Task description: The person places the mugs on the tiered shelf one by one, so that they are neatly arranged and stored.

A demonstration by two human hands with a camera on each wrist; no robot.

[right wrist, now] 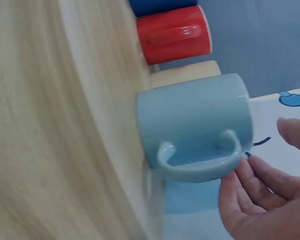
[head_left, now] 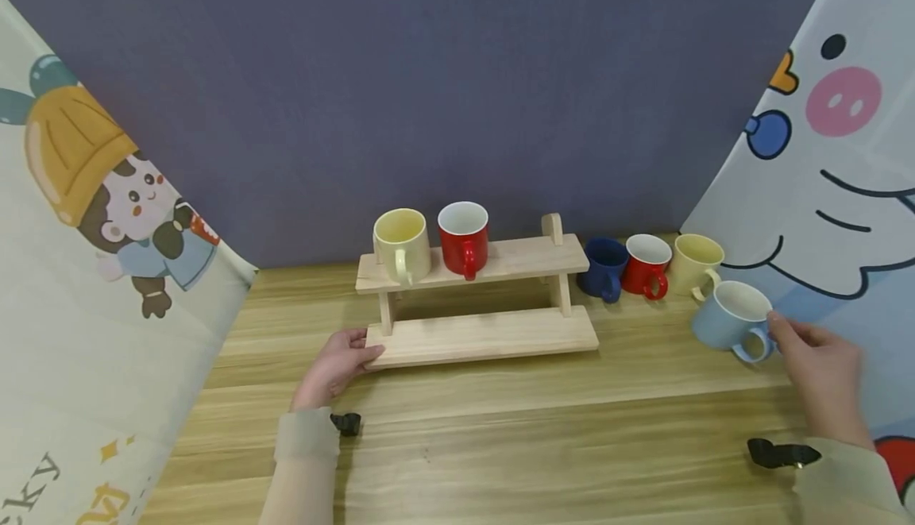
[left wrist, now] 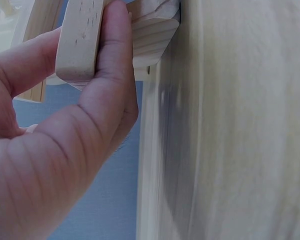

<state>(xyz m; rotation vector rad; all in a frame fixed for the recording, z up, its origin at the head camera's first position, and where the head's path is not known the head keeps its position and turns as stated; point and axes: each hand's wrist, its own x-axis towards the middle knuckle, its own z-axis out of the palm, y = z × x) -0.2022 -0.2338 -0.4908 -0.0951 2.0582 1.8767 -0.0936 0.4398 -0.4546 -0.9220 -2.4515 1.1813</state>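
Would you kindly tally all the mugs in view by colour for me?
Yellow mugs: 2
Red mugs: 2
Dark blue mug: 1
Light blue mug: 1
Total: 6

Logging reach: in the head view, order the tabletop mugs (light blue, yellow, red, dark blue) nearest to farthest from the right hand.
1. Light blue mug, beside the right hand
2. Yellow mug, behind and left
3. Red mug, left of yellow
4. Dark blue mug, beside the wooden shelf
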